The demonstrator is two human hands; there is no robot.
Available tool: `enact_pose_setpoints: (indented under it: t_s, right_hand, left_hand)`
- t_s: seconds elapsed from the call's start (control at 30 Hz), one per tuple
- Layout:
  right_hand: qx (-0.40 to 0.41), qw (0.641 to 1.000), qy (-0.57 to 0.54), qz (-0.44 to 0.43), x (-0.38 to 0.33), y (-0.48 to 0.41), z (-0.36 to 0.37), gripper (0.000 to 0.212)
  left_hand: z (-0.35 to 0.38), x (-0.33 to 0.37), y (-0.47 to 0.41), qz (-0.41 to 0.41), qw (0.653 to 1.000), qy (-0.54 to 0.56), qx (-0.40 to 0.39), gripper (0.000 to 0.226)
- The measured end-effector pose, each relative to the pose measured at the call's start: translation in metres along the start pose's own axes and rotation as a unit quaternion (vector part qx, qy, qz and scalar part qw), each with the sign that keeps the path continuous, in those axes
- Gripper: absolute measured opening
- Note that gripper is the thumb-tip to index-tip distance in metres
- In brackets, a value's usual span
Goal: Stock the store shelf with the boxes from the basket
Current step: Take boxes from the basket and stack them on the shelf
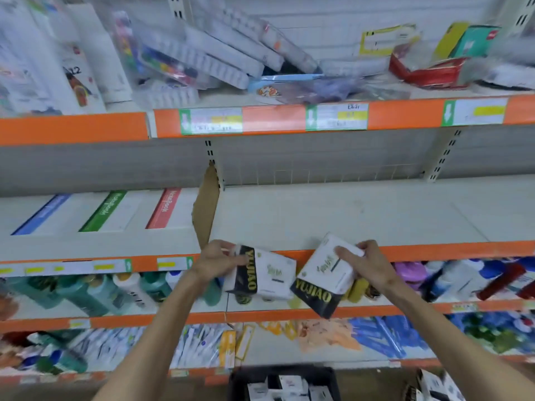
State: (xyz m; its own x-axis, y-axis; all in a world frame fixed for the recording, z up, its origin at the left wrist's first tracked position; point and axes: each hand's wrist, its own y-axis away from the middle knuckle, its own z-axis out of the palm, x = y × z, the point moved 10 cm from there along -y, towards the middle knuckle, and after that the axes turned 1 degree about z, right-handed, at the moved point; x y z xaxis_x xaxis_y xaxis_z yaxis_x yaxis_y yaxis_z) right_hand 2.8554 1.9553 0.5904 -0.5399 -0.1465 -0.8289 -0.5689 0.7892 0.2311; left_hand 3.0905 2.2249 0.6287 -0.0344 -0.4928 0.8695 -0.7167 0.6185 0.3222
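Note:
I hold two white-and-black boxes marked YUJIAO in front of the orange edge of the middle shelf (362, 215). My left hand (220, 260) grips the left box (267, 274) at its upper left corner. My right hand (366, 263) grips the right box (325, 274), which is tilted with its black end pointing down. The shelf board behind them is bare on this side of a brown cardboard divider (206, 208). A black basket (327, 374) with several more such boxes sits low at the bottom of the view.
Notebooks with blue, green and red spines (108, 211) lie left of the divider. The top shelf holds packets and cartons (220, 57). Bottles (130, 290) fill the shelf below my hands, and packets the one under it. More boxes (434, 384) sit at bottom right.

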Motion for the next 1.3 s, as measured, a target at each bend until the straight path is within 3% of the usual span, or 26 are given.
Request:
enact_pose_setpoints:
  t_s: [0.13,0.37,0.43,0.5,0.53,0.7,0.9,1.0,1.3]
  right_hand:
    - [0.011,0.997,-0.082,-0.002,-0.019,-0.02,-0.019,0.059]
    - [0.084,0.978,-0.179,0.069,-0.005,-0.084,-0.025,0.054]
    - [0.072,0.992,-0.088,0.053,-0.007,-0.099,-0.02,0.057]
    - [0.078,0.994,0.074,0.005,-0.012,-0.111,-0.018,0.067]
    - [0.079,0.99,0.113,-0.023,-0.016,-0.113,-0.017,0.073]
    - [-0.008,0.994,0.068,-0.084,-0.023,-0.123,0.006,0.083]
    - [0.085,0.982,0.124,-0.11,-0.057,-0.148,0.015,0.068]
    - [0.107,0.973,0.173,-0.106,-0.072,-0.167,0.028,0.06]
    - [0.074,0.972,0.178,-0.13,-0.095,-0.228,0.054,0.048]
  left_hand:
    - [-0.016,0.017,-0.027,-0.021,0.994,0.106,0.025,0.045]
    - [-0.017,0.012,-0.098,-0.024,0.976,0.17,0.136,0.05]
    - [-0.01,0.01,-0.105,-0.012,0.977,0.113,0.181,0.043]
    - [0.003,0.009,-0.108,0.026,0.977,0.081,0.198,0.019]
    - [0.009,0.009,-0.11,0.051,0.977,0.057,0.199,0.025]
    - [0.009,0.011,-0.117,0.089,0.964,-0.032,0.248,0.062]
    - [-0.012,0.003,-0.142,0.071,0.947,-0.069,0.306,0.057]
    - [-0.014,0.009,-0.165,0.076,0.955,-0.078,0.276,0.056]
    - [-0.036,0.026,-0.221,0.059,0.931,-0.155,0.326,0.054]
